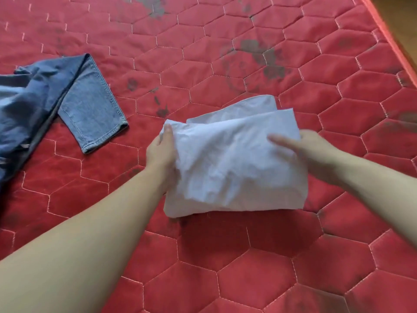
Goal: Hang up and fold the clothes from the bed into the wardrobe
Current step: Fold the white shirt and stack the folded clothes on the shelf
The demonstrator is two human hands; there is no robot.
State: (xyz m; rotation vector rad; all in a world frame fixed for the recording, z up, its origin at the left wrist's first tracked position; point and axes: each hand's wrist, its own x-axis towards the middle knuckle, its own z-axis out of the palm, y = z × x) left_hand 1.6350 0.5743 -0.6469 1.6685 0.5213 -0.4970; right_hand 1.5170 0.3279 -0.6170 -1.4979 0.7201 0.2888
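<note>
Both hands grip the folded white cloth, fingers clamped on its ends. Loose top layers could unfold on lifting. Jeans lie left of it.

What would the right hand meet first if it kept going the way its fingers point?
The right hand points leftward across the folded white garment; going on, it would likely meet the left hand, though depth is unclear.

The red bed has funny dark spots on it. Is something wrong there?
Yes. The red quilted mattress carries grey-black smudges, thickest near the top middle and upper right, so it looks dirty or worn. The jeans lie crumpled at the left. The white cloth held in both hands looks folded and fine.
</note>
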